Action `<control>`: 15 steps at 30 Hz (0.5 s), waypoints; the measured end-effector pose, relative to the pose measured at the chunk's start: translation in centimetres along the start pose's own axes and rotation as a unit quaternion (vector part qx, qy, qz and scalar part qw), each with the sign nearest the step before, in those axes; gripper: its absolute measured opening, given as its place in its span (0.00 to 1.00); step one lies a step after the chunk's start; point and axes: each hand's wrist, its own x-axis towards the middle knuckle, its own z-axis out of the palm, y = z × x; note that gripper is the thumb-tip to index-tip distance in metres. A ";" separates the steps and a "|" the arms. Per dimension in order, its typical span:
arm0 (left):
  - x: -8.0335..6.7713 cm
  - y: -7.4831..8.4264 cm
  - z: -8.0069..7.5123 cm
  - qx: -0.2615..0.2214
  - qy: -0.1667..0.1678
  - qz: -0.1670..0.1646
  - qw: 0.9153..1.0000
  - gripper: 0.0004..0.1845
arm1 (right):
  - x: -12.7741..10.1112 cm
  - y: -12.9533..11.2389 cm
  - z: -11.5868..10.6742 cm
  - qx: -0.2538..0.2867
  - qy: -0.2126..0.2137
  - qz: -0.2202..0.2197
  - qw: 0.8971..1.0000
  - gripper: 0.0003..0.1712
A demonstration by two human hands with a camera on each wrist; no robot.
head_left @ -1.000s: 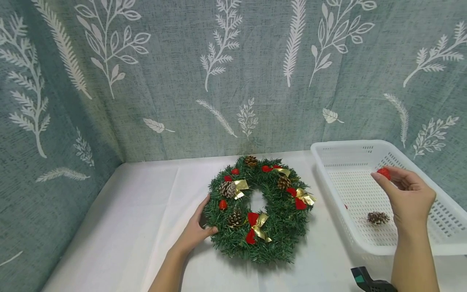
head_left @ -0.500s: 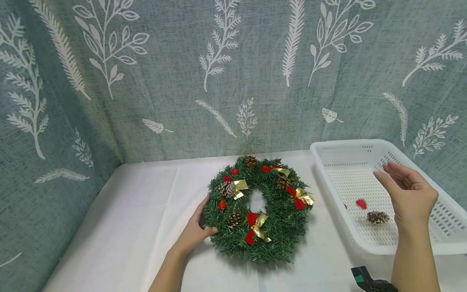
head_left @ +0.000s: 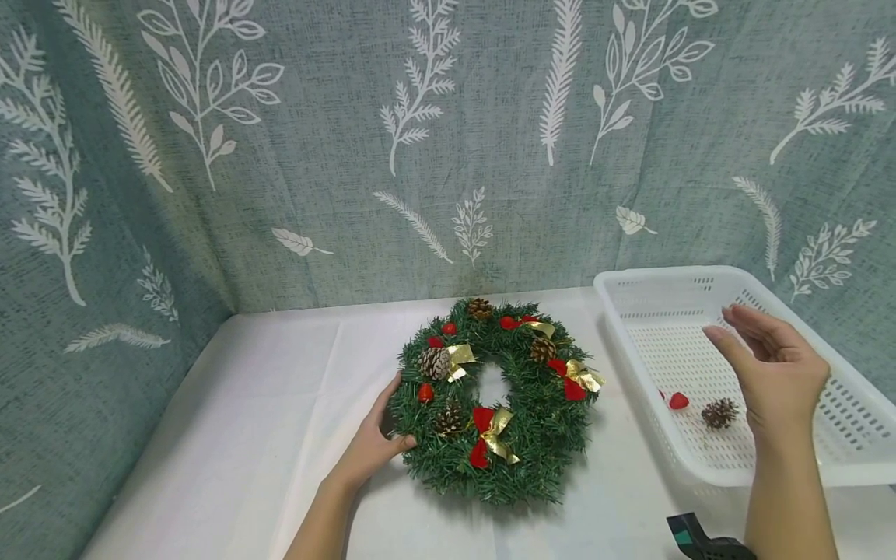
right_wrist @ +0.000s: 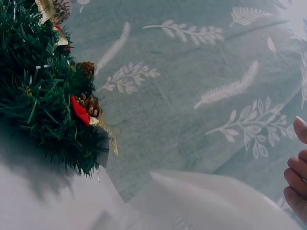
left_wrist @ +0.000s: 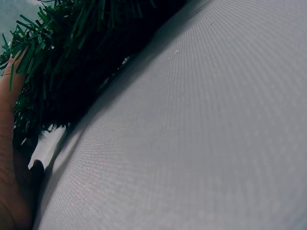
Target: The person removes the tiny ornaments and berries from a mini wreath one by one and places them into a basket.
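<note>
A green Christmas wreath (head_left: 563, 459) lies at mid-table, decorated with pine cones (head_left: 435, 362), red berries (head_left: 425, 393) and red-and-gold bows (head_left: 576, 379). At its left edge my left hand (head_left: 374, 435) grips it, the thumb over the front and the fingers along the outer side. In the left wrist view the hand (left_wrist: 9, 143) shows only partly beside the green bristles. My right hand (head_left: 784, 377) hovers over the white basket, thumb and fingers apart and holding nothing. Below it in the basket are a red berry (head_left: 678, 400) and a dark brown pine cone (head_left: 719, 414).
The white plastic basket (head_left: 633, 389) stands on the right of the white-covered table (head_left: 231, 435). Another bit of red peeks out at its left wall. A grey-green curtain (head_left: 336, 140) with white leaf prints hangs behind and at the left.
My right hand has let go of the red berry, which dropped into the basket and now sits nearer its left wall. The pine cone there has shifted slightly. My left hand stays on the wreath.
</note>
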 end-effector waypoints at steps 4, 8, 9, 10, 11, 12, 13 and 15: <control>0.0 -0.1 0.0 0.001 0.002 0.001 1.000 0.56 | -0.3 -0.3 0.4 0.002 -0.018 -0.023 1.000 0.22; 0.0 -0.1 0.0 -0.001 0.001 0.004 1.000 0.56 | -0.6 -0.5 0.8 0.005 -0.038 -0.047 0.998 0.22; 0.0 -0.1 0.0 -0.001 0.001 0.005 1.000 0.56 | -0.7 -0.5 1.0 0.000 -0.044 -0.056 0.997 0.22; 0.0 0.0 -0.1 -0.002 0.000 0.006 1.000 0.56 | -0.8 -0.6 1.1 0.007 -0.050 -0.061 0.997 0.22; 0.0 0.0 -0.1 -0.002 0.000 0.006 1.000 0.56 | -0.9 -0.6 1.2 0.008 -0.055 -0.066 0.996 0.22; 0.0 0.0 -0.1 -0.003 -0.001 0.006 1.000 0.56 | -1.0 -0.7 1.4 0.008 -0.060 -0.071 0.996 0.22; 0.0 0.0 -0.1 -0.003 -0.002 0.004 1.000 0.56 | -1.1 -0.7 1.5 0.012 -0.065 -0.077 0.995 0.22; 0.1 0.1 -0.1 -0.004 -0.003 0.003 1.000 0.56 | -1.3 -0.9 1.8 0.030 -0.079 -0.085 0.993 0.22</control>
